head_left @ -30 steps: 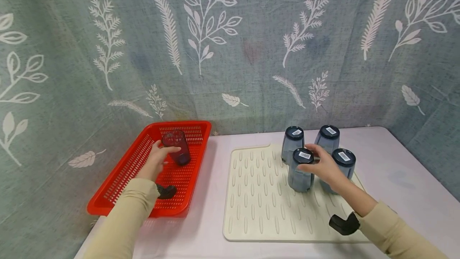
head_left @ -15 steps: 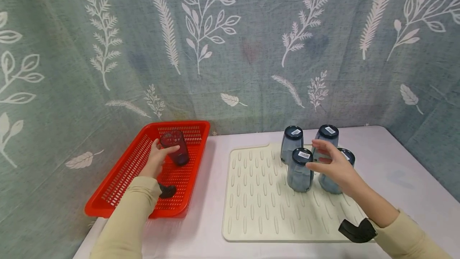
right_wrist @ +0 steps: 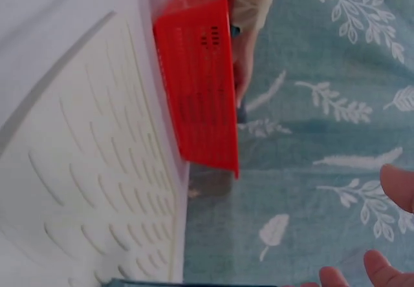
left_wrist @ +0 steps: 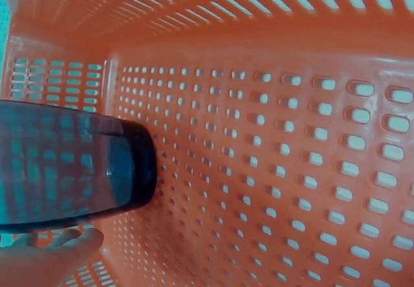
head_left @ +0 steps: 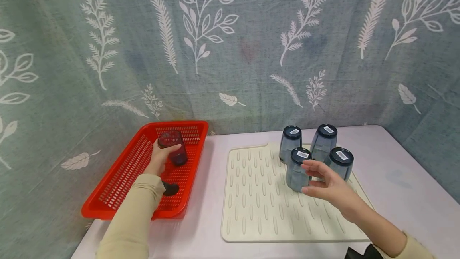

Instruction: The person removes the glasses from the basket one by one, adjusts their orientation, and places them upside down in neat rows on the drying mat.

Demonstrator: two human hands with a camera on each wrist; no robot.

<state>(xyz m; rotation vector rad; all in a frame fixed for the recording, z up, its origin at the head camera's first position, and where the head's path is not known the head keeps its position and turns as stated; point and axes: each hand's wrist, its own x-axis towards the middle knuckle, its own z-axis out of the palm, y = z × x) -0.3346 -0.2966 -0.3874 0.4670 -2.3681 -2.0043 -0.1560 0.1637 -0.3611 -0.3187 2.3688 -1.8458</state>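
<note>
In the red basket [head_left: 194, 171], my left hand [head_left: 160, 157] holds a dark tinted drinking glass [head_left: 178, 156], its thumb across the near side. The left wrist view shows fingertips [left_wrist: 81, 238] along the side of that tilted glass [left_wrist: 65, 164], its thick base toward the basket floor. My right hand [head_left: 328, 183] hovers in front of several blue-grey glasses standing upside down on the cream draining mat [head_left: 251, 211]. Its fingers are spread, with nothing held. Nearest to it are the front-left glass [head_left: 298, 173] and the front-right glass [head_left: 341, 163].
Two more upturned glasses, a back-left glass [head_left: 290, 145] and a back-right glass [head_left: 324, 143], stand behind the front pair, labels on their bases. A pale cloth covers the table [head_left: 399, 163]. A patterned curtain [head_left: 251, 71] hangs close behind.
My right hand has come away from the front-left glass and moved back toward me, leaving it standing. My left hand has closed in on the glass in the basket.
</note>
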